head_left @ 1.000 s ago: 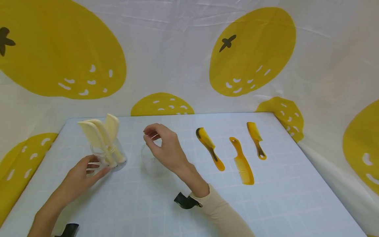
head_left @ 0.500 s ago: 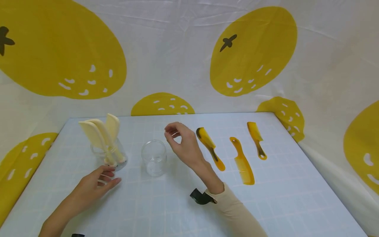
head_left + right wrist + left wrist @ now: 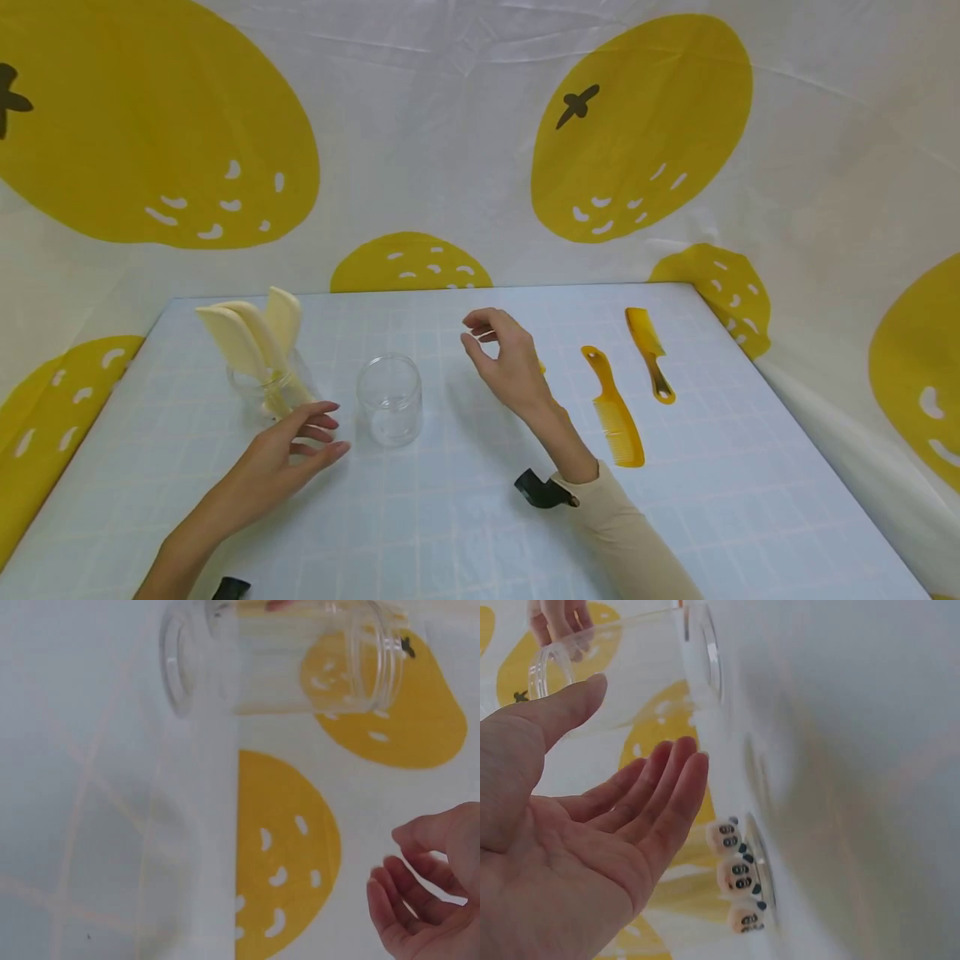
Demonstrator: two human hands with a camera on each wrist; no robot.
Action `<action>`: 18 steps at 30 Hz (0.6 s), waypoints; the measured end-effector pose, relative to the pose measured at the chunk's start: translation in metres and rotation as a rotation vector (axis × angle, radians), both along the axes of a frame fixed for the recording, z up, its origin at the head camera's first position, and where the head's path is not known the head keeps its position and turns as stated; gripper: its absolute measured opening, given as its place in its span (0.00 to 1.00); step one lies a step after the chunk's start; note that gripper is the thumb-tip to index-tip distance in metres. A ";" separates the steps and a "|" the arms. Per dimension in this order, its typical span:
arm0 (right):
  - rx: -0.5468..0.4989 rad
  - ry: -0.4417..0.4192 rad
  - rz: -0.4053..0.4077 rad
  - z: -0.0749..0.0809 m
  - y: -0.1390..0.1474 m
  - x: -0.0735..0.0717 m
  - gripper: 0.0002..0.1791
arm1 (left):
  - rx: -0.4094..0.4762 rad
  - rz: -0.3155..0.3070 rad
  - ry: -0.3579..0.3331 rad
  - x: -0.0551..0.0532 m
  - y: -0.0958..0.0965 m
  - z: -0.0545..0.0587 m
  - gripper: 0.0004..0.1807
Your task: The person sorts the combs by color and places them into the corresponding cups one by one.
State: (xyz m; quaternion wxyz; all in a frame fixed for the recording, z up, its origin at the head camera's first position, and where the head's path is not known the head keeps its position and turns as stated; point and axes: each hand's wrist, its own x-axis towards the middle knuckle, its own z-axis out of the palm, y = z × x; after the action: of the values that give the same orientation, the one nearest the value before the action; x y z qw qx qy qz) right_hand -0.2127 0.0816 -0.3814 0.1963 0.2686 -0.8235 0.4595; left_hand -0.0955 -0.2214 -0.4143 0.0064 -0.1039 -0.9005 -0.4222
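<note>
My left hand point(image 3: 281, 467), fingers extended and thumb apart, is in front of a glass jar point(image 3: 243, 392) with several cream spatulas point(image 3: 240, 342) standing in it. It overlaps that jar's lower right part in the head view. Small printed faces mark the spatulas' handle ends point(image 3: 739, 875) in the left wrist view. A second, empty glass jar point(image 3: 390, 408) stands upright between my hands. Right of it is my right hand point(image 3: 510, 367), raised, its fingers loosely bent and holding nothing. It hides most of one yellow comb point(image 3: 543, 367).
Two more amber-yellow combs lie to the right: one with its teeth toward the front point(image 3: 618, 417), the other farther back point(image 3: 648, 354). A white curtain point(image 3: 427, 150) with yellow fruit prints hangs behind the pale blue table point(image 3: 420, 533).
My right hand has moved right, from over the empty jar to over the leftmost comb. My left hand has left the spatula jar's side and shifted right.
</note>
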 end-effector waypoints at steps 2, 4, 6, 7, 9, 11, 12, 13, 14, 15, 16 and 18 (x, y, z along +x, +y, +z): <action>0.007 -0.005 -0.018 -0.002 0.006 -0.002 0.10 | 0.016 -0.013 -0.006 -0.002 0.004 0.001 0.32; 0.018 -0.026 -0.038 -0.005 0.011 -0.005 0.11 | 0.028 -0.026 -0.004 -0.005 0.007 0.001 0.34; 0.025 -0.046 -0.053 -0.008 0.016 -0.008 0.11 | 0.040 -0.040 0.003 -0.008 0.010 0.001 0.35; 0.029 -0.058 -0.062 -0.009 0.019 -0.009 0.11 | 0.047 -0.049 0.008 -0.009 0.012 0.001 0.36; 0.033 -0.084 -0.074 -0.012 0.023 -0.012 0.11 | 0.064 -0.066 0.018 -0.012 0.014 0.001 0.38; 0.039 -0.104 -0.085 -0.014 0.027 -0.015 0.12 | 0.079 -0.079 0.022 -0.015 0.016 0.001 0.40; 0.045 -0.113 -0.092 -0.015 0.029 -0.016 0.12 | 0.080 -0.082 0.022 -0.016 0.017 0.001 0.42; 0.049 -0.125 -0.095 -0.016 0.031 -0.017 0.12 | 0.079 -0.083 0.017 -0.017 0.018 0.001 0.43; 0.057 -0.130 -0.101 -0.017 0.033 -0.019 0.13 | 0.084 -0.087 0.017 -0.019 0.019 0.001 0.44; 0.065 -0.138 -0.108 -0.018 0.034 -0.020 0.14 | 0.088 -0.092 0.020 -0.020 0.019 0.000 0.45; 0.072 -0.147 -0.113 -0.019 0.036 -0.021 0.14 | 0.090 -0.092 0.019 -0.022 0.020 0.000 0.46; 0.088 -0.162 -0.122 -0.021 0.039 -0.024 0.16 | 0.096 -0.100 0.025 -0.024 0.023 -0.001 0.47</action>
State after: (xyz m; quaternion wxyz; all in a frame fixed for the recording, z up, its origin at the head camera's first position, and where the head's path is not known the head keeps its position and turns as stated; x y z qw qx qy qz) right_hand -0.2364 0.1211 -0.4024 0.1444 0.1883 -0.8710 0.4302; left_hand -0.1199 -0.1988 -0.4151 0.0014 -0.1534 -0.8727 -0.4635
